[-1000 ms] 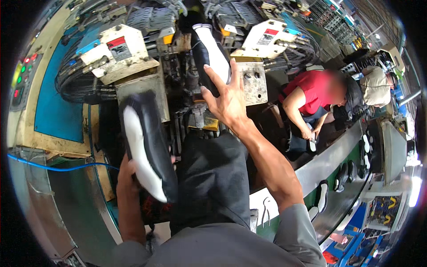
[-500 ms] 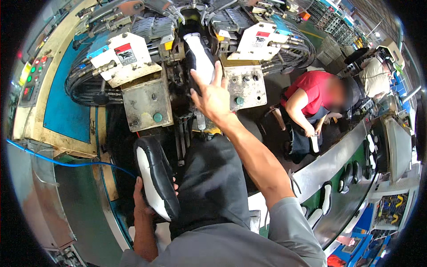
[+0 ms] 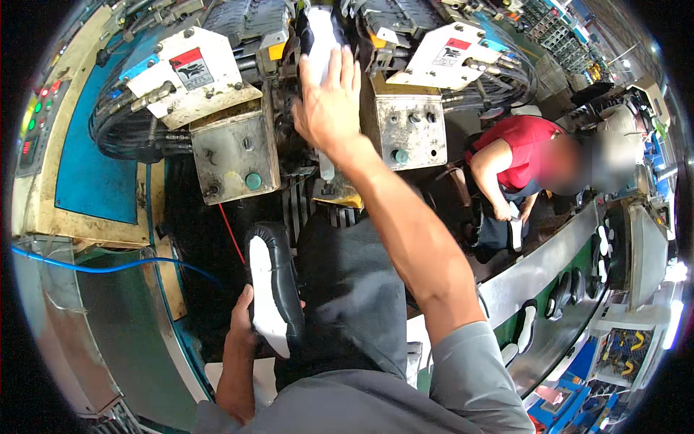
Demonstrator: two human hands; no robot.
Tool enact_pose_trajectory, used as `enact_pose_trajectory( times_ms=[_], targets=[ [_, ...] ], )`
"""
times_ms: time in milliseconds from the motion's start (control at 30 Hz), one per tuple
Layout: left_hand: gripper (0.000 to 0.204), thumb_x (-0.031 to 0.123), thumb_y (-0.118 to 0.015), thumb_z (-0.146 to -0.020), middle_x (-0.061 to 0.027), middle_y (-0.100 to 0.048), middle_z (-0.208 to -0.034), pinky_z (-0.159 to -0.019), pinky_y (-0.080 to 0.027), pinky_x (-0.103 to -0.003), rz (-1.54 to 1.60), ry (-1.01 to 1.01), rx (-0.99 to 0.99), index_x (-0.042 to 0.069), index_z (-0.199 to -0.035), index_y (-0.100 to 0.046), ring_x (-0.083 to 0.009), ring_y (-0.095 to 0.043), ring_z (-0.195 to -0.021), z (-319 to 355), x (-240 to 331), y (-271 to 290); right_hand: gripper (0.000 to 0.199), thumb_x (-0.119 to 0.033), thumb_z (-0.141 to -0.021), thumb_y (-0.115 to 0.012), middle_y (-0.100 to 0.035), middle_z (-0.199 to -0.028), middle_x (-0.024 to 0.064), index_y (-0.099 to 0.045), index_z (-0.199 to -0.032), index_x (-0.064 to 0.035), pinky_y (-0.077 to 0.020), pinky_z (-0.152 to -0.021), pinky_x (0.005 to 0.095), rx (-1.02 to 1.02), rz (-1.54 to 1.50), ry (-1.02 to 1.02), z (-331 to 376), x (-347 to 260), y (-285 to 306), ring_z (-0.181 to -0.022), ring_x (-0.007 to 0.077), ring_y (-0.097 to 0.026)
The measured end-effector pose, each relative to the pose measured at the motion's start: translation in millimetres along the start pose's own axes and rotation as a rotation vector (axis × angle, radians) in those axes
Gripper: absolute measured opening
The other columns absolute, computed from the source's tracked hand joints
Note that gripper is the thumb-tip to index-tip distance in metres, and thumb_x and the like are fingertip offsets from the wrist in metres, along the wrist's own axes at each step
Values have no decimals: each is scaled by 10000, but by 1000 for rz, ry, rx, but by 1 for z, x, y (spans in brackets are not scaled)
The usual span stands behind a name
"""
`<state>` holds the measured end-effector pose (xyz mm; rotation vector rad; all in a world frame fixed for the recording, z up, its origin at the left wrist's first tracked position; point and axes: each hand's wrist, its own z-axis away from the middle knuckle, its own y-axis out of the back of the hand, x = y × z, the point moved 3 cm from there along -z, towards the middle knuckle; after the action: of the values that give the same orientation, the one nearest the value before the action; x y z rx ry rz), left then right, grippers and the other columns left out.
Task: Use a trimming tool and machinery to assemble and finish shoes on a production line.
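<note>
1. Shoe [image 3: 322, 30] sits at 12 o'clock between the sides of the machine [image 3: 412, 137]; right hand [image 3: 329, 112], outstretched, gripping nothing, lies along it; left hand [image 3: 242, 318] grasps a second shoe [image 3: 266, 286] toward 7 o'clock.
2. Keep pressure even, ideally; keep hands clear of moving parts.
3. Versus half a second ago, shoe and right hand are farther toward 12 o'clock.

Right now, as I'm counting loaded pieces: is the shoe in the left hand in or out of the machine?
Out: the left hand holds the shoe by the thigh, apart from the machine.
</note>
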<state>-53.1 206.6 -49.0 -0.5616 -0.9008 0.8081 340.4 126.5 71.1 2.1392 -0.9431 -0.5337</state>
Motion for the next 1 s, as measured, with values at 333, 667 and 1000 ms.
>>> enact_pose_trajectory(
  times_ms=[333, 667, 1000],
  targets=[
    [872, 609, -576, -1046, -318, -671, -1396, -1031, -601, -584, -20, 49, 154, -47, -1604, -440, -508, -731, -1172, -45, 5, 19, 794, -357, -933, -713, -335, -1668, 446, -497, -1639, -65, -204, -1345, 607, -4, -74, -76, -62, 6, -21, -1589, 580, -301],
    [658, 303, -536, -1131, -86, -603, -1559, -1122, -518, -392, -165, -20, -9, 99, -1730, -353, -216, -620, -1362, -89, 23, -20, 898, -426, -914, -769, -318, -1685, 435, -444, -1671, -69, -246, -1344, 565, -182, -504, -144, -34, 45, -35, -1597, 560, -310],
    [758, 393, -612, -1142, -89, -471, -1682, -1246, -418, -406, -229, -30, -178, 87, -1752, -282, -227, -508, -1502, -66, -12, -60, 1032, -361, -980, -832, -587, -1553, 192, -221, -1769, -96, -500, -1151, 435, -381, -1723, -1348, 271, -35, 63, -1344, 302, -621]
  ],
)
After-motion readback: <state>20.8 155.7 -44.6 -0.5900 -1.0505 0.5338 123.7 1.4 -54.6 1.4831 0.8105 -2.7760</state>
